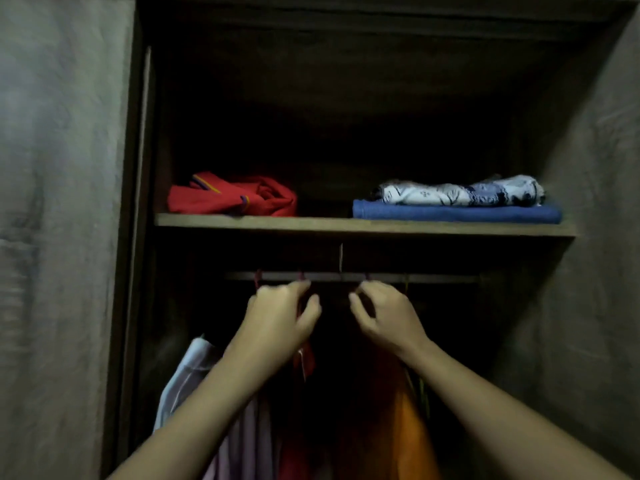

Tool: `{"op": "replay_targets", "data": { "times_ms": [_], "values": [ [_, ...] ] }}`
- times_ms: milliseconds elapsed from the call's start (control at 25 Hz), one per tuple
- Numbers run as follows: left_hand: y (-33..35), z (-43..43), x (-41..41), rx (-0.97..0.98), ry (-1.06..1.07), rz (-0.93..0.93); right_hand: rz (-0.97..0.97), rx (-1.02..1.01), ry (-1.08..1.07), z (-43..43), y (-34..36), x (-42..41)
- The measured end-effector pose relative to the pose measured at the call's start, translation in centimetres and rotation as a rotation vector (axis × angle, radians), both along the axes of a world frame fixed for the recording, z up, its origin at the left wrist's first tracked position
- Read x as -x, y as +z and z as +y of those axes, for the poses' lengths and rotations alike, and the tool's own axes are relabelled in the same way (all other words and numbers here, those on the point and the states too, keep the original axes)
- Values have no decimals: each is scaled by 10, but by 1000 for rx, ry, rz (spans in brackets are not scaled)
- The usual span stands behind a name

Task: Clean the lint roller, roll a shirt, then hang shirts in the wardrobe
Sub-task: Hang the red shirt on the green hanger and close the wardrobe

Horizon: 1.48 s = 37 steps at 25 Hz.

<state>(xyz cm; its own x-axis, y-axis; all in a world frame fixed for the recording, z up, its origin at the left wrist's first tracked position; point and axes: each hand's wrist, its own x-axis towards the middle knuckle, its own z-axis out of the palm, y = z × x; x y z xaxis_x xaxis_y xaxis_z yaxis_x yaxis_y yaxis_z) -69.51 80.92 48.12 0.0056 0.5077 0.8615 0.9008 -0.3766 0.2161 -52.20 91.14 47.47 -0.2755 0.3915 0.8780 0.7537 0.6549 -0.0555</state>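
The wardrobe rod [433,278] runs across the dark space under the shelf, with several hanger hooks on it. My left hand [280,317] is raised just below the rod, with its fingers closed around the reddish hanger [302,276] of a red shirt [304,362]. My right hand [388,313] is beside it, fingers curled right under another hook [367,276]; the dark hides whether it grips anything. A pale lilac shirt [194,375] hangs on the left and an orange shirt [408,431] on the right. The lint roller is out of sight.
The wooden shelf [329,225] above the rod holds a folded red garment [232,195] on the left, and on the right a folded blue cloth [457,213] with a white patterned garment [460,190] on top. Grey walls flank the wardrobe on both sides.
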Motion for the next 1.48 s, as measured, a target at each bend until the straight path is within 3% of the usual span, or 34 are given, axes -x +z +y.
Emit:
{"op": "replay_targets", "data": {
  "times_ms": [80, 160, 240, 320, 400, 440, 640, 840, 1080, 1160, 1280, 1400, 1480],
  "values": [
    [57, -18, 8, -354, -150, 37, -76, -412, 117, -27, 24, -3],
    [109, -13, 20, -490, -115, 164, -60, -549, 87, -39, 56, -5],
    [147, 7, 35, -355, 107, 234, -72, -452, -108, -42, 86, -4],
    [166, 28, 54, -30, 384, 252, -211, -278, -289, -38, 102, -1],
    [166, 35, 62, 329, 456, 201, -309, -164, -318, -36, 107, -2],
    [164, 35, 63, 396, 441, 200, -328, -139, -300, -37, 108, -3],
    [174, -5, 57, 235, 449, 416, -384, -14, -300, -42, 113, -5],
    [171, -6, 70, 438, 334, 387, -409, 40, -326, -44, 115, -4],
    [161, -31, 83, 132, 136, 429, -381, 118, -295, -57, 115, -8],
    [152, -49, 83, -8, 34, 418, -294, 175, -179, -66, 110, -12],
    [133, -89, 73, -152, -128, 338, -57, 224, 198, -99, 99, -10],
    [106, -121, 53, -163, -264, 154, 19, 103, 378, -145, 77, 3],
    [79, -130, 41, -97, -349, 42, 54, 48, 382, -168, 53, 10]
  ]
}}
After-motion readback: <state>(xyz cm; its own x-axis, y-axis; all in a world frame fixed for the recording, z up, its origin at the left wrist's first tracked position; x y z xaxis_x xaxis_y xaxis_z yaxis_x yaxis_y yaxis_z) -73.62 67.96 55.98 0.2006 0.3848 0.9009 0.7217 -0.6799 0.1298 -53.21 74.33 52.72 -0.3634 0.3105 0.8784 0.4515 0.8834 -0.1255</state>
